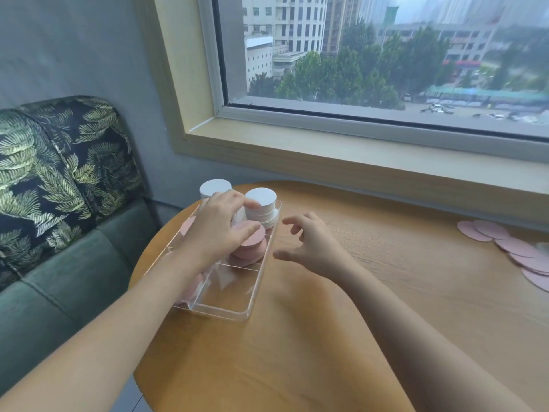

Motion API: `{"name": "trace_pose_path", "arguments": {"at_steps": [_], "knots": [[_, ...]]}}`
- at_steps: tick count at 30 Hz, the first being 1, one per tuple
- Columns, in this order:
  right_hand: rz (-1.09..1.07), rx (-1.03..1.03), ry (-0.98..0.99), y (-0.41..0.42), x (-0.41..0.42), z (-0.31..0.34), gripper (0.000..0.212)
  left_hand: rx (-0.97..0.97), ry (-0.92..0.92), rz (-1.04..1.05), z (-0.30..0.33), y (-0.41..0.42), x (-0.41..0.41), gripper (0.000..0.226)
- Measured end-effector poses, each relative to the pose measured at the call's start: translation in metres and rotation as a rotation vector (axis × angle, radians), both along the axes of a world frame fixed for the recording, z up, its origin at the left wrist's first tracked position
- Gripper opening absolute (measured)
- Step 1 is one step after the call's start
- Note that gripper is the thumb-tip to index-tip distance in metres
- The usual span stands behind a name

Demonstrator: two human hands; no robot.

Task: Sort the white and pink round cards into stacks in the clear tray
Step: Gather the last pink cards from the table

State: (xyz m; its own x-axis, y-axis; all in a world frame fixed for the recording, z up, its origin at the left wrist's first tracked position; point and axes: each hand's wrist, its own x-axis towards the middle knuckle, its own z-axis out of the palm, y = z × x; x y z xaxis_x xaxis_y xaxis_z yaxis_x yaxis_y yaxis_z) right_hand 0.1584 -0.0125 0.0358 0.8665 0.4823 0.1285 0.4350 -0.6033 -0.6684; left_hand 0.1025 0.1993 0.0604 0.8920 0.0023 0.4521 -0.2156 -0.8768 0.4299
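A clear tray (237, 313) with dividers lies on the round wooden table (356, 292), at its left side. Two stacks of white round cards (261, 203) stand at the tray's far end, the second white stack (215, 187) further left. A pink stack (252, 248) sits in front of them. My left hand (219, 230) reaches over the tray with fingers extended, touching the pink stack and the nearer white stack. My right hand (309, 242) hovers just right of the tray, fingers loosely curled and holding nothing.
Loose pink round cards (511, 248) lie spread along the table's far right edge by the window sill (356, 162). A green sofa with a leaf-print cushion (59, 173) stands to the left of the table.
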Motion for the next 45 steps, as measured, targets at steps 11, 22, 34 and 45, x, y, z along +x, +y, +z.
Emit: {"name": "trace_pose_path", "arguments": {"at_steps": [11, 22, 34, 45], "knots": [[-0.340, -0.015, -0.174, -0.175, 0.003, -0.015, 0.018, -0.043, 0.018, -0.209, -0.032, -0.172, 0.047, 0.016], [-0.655, -0.083, -0.233, -0.314, 0.028, -0.051, 0.018, -0.225, 0.160, -0.453, -0.074, -0.327, 0.100, 0.016], [-0.863, -0.479, -0.249, -0.387, 0.050, -0.060, 0.028, -0.419, 0.151, -0.487, -0.083, -0.398, 0.123, 0.010], [-0.781, -0.324, -0.553, -0.380, 0.051, -0.061, 0.016, -0.480, 0.118, -0.483, -0.084, -0.393, 0.120, 0.017]]}}
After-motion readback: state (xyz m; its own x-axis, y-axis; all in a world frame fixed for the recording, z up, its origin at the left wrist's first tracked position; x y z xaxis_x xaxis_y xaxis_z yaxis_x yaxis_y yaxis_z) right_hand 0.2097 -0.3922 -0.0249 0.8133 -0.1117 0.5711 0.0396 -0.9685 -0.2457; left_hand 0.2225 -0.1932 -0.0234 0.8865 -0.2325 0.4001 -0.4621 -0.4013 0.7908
